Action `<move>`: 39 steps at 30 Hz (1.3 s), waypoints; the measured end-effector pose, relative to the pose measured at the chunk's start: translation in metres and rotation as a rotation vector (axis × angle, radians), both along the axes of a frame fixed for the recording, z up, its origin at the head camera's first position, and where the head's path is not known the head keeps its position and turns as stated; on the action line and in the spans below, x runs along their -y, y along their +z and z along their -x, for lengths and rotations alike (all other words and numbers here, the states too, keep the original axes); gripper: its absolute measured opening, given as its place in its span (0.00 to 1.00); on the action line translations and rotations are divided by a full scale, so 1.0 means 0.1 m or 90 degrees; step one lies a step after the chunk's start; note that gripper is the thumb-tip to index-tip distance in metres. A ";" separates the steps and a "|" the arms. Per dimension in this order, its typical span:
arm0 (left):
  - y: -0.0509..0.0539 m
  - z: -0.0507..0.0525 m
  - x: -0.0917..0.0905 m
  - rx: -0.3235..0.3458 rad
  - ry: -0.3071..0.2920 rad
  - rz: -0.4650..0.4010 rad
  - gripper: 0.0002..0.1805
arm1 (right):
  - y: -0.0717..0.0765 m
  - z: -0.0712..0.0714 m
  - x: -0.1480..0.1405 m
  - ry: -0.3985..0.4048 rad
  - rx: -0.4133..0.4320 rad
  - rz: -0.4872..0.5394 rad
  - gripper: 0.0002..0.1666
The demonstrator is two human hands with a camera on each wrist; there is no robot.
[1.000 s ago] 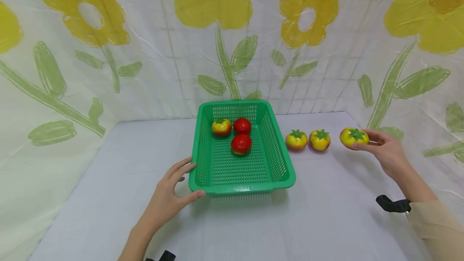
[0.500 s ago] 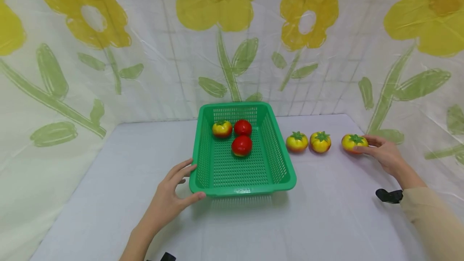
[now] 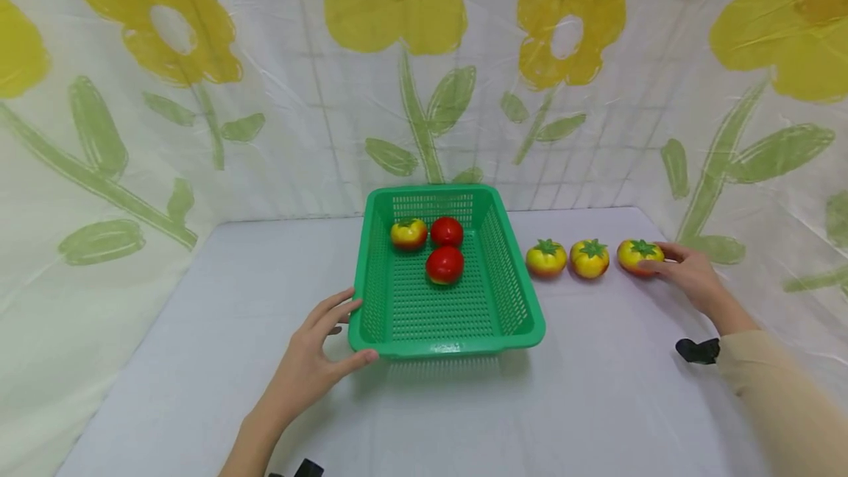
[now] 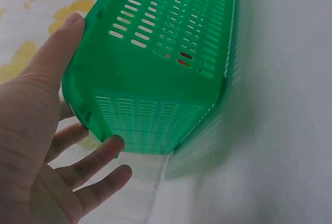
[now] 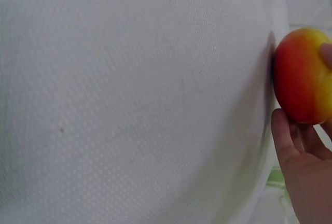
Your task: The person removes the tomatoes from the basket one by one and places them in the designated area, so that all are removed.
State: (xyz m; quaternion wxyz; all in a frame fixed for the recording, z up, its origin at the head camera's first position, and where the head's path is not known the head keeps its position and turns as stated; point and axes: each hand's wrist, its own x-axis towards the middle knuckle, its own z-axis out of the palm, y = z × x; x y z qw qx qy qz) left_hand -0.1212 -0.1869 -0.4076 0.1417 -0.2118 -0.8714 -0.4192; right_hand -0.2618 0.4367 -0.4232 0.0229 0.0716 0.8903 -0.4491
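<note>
- The end fruit (image 3: 632,259), yellow-red and tomato-like, is placed on the worktop (image 3: 596,389), directly left of the right hand (image 3: 692,278), by which it is reached from the right.
- It is held between thumb and fingers, the thumb being kept on the near side.
- No clear long axis is shown by its squat, round body; its green leafy top is turned upward.
- The middle fruit (image 3: 589,259) is set just beside it, with a narrow gap left between.
- The green basket (image 3: 445,349) is found farther left, beyond the nearest fruit (image 3: 546,259).
- The left hand (image 3: 308,361) is rested against the basket's near left corner, its fingers spread apart, with nothing seen gripped.
- The right forearm is stretched forward and inward, low over the worktop.
</note>
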 end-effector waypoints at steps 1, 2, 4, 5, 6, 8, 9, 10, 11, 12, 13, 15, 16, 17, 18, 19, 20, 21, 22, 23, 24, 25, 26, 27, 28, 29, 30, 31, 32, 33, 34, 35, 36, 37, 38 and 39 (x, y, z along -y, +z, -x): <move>0.00 0.00 0.00 -0.001 0.000 0.000 0.40 | 0.00 0.00 0.01 0.005 -0.008 -0.003 0.51; 0.00 0.00 0.00 -0.002 0.000 -0.001 0.40 | -0.01 0.00 0.01 0.009 -0.015 -0.006 0.51; 0.00 0.00 -0.01 -0.001 0.001 0.000 0.40 | -0.01 0.00 0.03 0.018 -0.026 -0.012 0.51; 0.00 0.00 -0.01 0.000 0.002 0.000 0.40 | -0.01 0.00 0.03 0.021 -0.030 -0.013 0.50; 0.01 0.00 -0.01 0.002 0.002 -0.001 0.40 | -0.01 0.00 0.03 0.024 -0.032 -0.013 0.50; 0.01 -0.01 -0.01 0.005 0.001 -0.001 0.40 | -0.01 -0.01 0.03 0.030 -0.034 -0.011 0.50; 0.01 0.00 -0.01 0.007 0.001 0.000 0.40 | -0.01 -0.01 0.03 0.035 -0.035 -0.012 0.50; 0.01 -0.01 -0.01 0.007 0.002 -0.001 0.40 | 0.00 -0.01 0.03 0.041 -0.035 -0.013 0.50; 0.01 -0.01 -0.01 0.007 0.002 -0.001 0.40 | 0.00 -0.02 0.03 0.048 -0.035 -0.015 0.51; 0.01 -0.01 0.00 0.006 0.001 -0.002 0.40 | 0.00 -0.02 0.03 0.054 -0.037 -0.018 0.51; 0.01 -0.01 0.00 0.005 0.001 -0.002 0.40 | 0.01 -0.02 0.03 0.061 -0.039 -0.025 0.51; 0.00 0.00 0.00 0.004 0.002 -0.002 0.40 | 0.00 -0.03 0.02 0.071 -0.044 -0.034 0.50; 0.00 0.00 0.00 0.004 0.001 -0.001 0.40 | 0.00 -0.03 0.02 0.075 -0.046 -0.037 0.50; 0.00 0.00 0.00 0.005 0.000 -0.002 0.41 | 0.00 -0.03 0.02 0.077 -0.049 -0.040 0.50; -0.01 0.00 0.00 0.005 -0.001 -0.002 0.40 | 0.00 -0.03 0.02 0.080 -0.051 -0.042 0.49; -0.01 0.00 0.00 0.005 -0.001 -0.002 0.40 | 0.00 -0.03 0.02 0.080 -0.051 -0.043 0.50; -0.01 0.00 0.00 0.005 -0.001 -0.001 0.40 | -0.01 -0.02 0.02 0.079 -0.053 -0.042 0.50; -0.01 0.00 0.00 0.005 -0.002 -0.002 0.40 | 0.00 -0.02 0.03 0.079 -0.054 -0.042 0.50; -0.01 0.00 0.00 0.005 -0.002 -0.002 0.40 | 0.00 -0.02 0.03 0.080 -0.053 -0.044 0.50; -0.01 0.00 0.00 0.005 0.000 -0.003 0.40 | 0.00 -0.01 0.04 0.079 -0.054 -0.044 0.51; 0.00 0.00 -0.01 0.004 0.001 -0.002 0.40 | 0.01 -0.01 0.05 0.079 -0.055 -0.043 0.51; 0.00 0.00 -0.01 0.003 0.002 -0.002 0.40 | 0.01 -0.01 0.05 0.079 -0.055 -0.042 0.51; 0.00 0.00 -0.01 0.004 0.002 -0.001 0.41 | 0.01 -0.01 0.06 0.080 -0.056 -0.041 0.51; 0.00 0.00 -0.01 0.005 0.002 -0.002 0.41 | 0.02 -0.01 0.06 0.080 -0.055 -0.039 0.51; 0.00 0.00 -0.01 0.006 0.002 -0.001 0.41 | 0.02 0.00 0.06 0.081 -0.055 -0.038 0.51; 0.01 0.00 -0.01 0.007 0.002 -0.001 0.41 | 0.02 0.00 0.06 0.082 -0.055 -0.035 0.51; 0.01 0.00 -0.01 0.008 0.001 -0.001 0.41 | 0.02 0.00 0.06 0.083 -0.054 -0.035 0.51; 0.01 0.00 -0.01 0.008 0.001 -0.001 0.41 | 0.02 0.00 0.06 0.084 -0.052 -0.037 0.50; 0.01 0.00 -0.02 0.009 0.001 -0.001 0.41 | 0.03 0.01 0.06 0.085 -0.050 -0.036 0.50; 0.01 0.00 -0.02 0.009 0.000 -0.001 0.41 | 0.02 0.01 0.06 0.086 -0.049 -0.034 0.51; 0.01 0.00 -0.02 0.009 0.001 -0.001 0.41 | 0.02 0.02 0.06 0.087 -0.047 -0.034 0.51; 0.01 0.00 -0.02 0.009 0.001 -0.001 0.41 | 0.03 0.02 0.06 0.087 -0.046 -0.036 0.51; 0.01 0.00 -0.02 0.008 0.001 -0.002 0.41 | 0.03 0.03 0.06 0.088 -0.045 -0.041 0.51; 0.00 0.00 -0.01 0.008 0.002 -0.002 0.41 | 0.03 0.03 0.07 0.089 -0.044 -0.043 0.51; 0.00 -0.01 -0.01 0.009 0.002 -0.003 0.41 | 0.04 0.03 0.08 0.089 -0.043 -0.045 0.51; 0.00 -0.01 -0.01 0.009 0.001 -0.005 0.41 | 0.04 0.03 0.08 0.090 -0.042 -0.049 0.51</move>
